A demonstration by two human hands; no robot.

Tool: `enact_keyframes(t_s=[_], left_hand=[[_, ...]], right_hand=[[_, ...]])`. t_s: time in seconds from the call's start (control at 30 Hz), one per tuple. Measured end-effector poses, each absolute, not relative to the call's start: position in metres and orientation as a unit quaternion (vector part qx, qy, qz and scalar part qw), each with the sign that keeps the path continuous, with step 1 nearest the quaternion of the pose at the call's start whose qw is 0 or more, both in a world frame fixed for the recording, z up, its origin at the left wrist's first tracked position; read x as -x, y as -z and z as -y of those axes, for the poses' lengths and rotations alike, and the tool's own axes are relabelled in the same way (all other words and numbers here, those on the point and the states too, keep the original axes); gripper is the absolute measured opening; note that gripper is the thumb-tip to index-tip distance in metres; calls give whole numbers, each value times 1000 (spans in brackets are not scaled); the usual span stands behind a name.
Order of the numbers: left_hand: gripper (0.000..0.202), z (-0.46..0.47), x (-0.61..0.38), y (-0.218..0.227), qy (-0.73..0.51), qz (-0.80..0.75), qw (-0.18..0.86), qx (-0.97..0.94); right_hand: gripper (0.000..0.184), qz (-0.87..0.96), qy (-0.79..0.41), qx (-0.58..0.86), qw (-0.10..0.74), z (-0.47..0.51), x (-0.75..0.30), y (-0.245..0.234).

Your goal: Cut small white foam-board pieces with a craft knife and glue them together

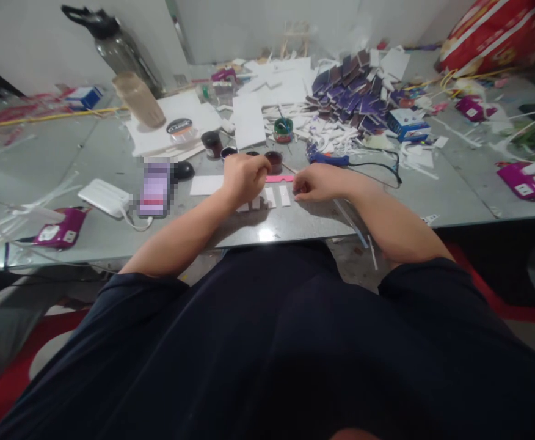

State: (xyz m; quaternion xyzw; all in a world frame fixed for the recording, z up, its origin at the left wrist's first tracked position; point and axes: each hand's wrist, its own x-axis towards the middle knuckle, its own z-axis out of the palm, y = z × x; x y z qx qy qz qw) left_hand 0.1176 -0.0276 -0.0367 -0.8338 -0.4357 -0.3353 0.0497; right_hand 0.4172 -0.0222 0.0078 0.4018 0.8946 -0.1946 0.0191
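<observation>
My left hand [244, 177] is closed, its fingers pinched together above the table's front part; what they hold, if anything, is hidden. Just right of it my right hand [319, 181] is closed too, fingers curled, and I cannot make out what is in them. A pink notched strip [278, 179] lies between the two hands, its right end by my right fingertips. In front of it several small white pieces [284, 195] lie in a row, some partly behind my left hand. A white strip [206, 185] extends left from under that hand. An open jar [274, 161] stands just beyond.
Left stand a phone [154, 189], a white power bank [104, 197] and a water bottle [121, 52]. Dark jars [211, 144] and a blue-handled tool [329, 160] lie beyond my hands. A heap of purple-faced pieces [350, 91] and white scraps fills the back right.
</observation>
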Motion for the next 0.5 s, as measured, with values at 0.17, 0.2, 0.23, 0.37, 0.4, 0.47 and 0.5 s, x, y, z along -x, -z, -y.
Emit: enact_keyframes(t_s=[0.17,0.2,0.23,0.37,0.4,0.47,0.5], left_hand=[[31,36,-121,20,328,428,3,842],[35,38,-122,15,328,422,-10,845],[40,41,-122,9,335,421,-19,843],[42,42,-121,-4,380,400,-19,834],[38,39,-119,-3,384,386,-10,839],[33,33,-116,5,392,369,11,843],[33,30,-115,11,401,372,19,837]], right_hand=[[20,-896,206,-394,4,21,-419,-5],[19,-896,209,-392,3,21,-419,-5],[18,-896,213,-389,1,21,-419,-4],[10,-900,210,-381,-15,23,-419,-3],[9,-901,208,-381,-19,23,-419,-3],[10,-899,209,-385,-16,24,-418,-5],[11,-896,210,-390,-10,24,-417,-6]])
